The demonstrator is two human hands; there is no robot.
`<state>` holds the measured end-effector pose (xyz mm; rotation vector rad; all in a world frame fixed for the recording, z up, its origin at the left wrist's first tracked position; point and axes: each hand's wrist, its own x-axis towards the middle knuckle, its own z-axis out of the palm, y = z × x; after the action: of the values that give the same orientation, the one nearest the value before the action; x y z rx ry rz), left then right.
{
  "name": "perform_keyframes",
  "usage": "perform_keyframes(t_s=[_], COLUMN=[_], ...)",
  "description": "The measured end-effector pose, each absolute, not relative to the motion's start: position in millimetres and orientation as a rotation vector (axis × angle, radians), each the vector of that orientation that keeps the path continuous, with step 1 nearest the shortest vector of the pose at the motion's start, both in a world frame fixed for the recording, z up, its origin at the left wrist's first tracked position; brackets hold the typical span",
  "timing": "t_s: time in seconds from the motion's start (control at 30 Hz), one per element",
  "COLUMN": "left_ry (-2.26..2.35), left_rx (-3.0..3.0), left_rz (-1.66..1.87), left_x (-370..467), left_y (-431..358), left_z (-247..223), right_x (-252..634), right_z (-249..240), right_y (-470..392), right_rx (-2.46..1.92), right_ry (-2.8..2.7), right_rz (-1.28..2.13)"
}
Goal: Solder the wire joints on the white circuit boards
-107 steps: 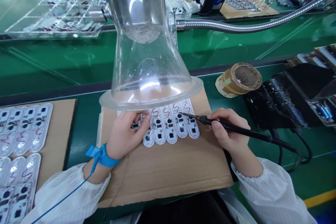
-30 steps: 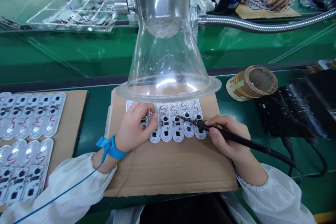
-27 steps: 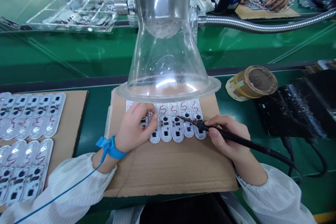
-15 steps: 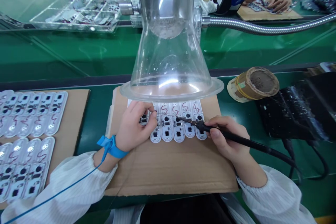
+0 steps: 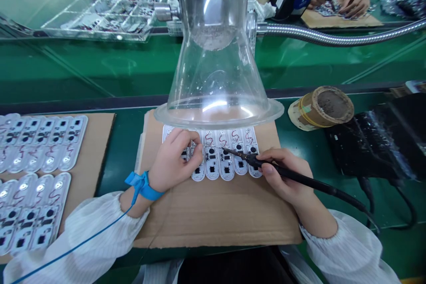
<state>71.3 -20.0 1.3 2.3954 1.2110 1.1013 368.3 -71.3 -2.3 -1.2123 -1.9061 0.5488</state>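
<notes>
A row of white circuit board pieces point(image 5: 227, 169) with red wires lies on a brown cardboard sheet point(image 5: 219, 213). Over the left end of the row, my left hand point(image 5: 176, 157) pinches a thin solder wire point(image 5: 212, 146) that points right. My right hand point(image 5: 288, 173) is closed around a black soldering iron point(image 5: 299, 177). The iron's tip meets or nearly meets the wire end above the middle boards; exact contact is too small to tell. A blue wrist strap point(image 5: 146, 186) with a cord circles my left wrist.
A clear fume hood point(image 5: 218, 80) hangs just above the boards. More boards point(image 5: 43, 137) lie on cardboard at left. A brown tape roll point(image 5: 321, 108) and black equipment point(image 5: 359, 142) stand at right. Behind are a divided tray point(image 5: 109, 6) and another person's hands point(image 5: 356, 0).
My left hand has shifted slightly right. My right hand and the iron have moved slightly left, with the tip still over the middle boards.
</notes>
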Motion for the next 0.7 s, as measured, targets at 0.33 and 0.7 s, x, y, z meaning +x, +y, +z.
perform_keyframes(t_s=[0.33,0.7], left_ry=[1.163,1.650], left_rx=[2.457,1.632], left_rz=[1.188,1.383], left_x=[71,-8], left_y=[-21,-40], left_z=[8,-13], right_x=[368,384], right_z=[-2,-16], right_y=[-71,-79], right_rx=[-1.177,-1.205], right_ry=[-1.929,-1.254], right_rz=[0.530,0.806])
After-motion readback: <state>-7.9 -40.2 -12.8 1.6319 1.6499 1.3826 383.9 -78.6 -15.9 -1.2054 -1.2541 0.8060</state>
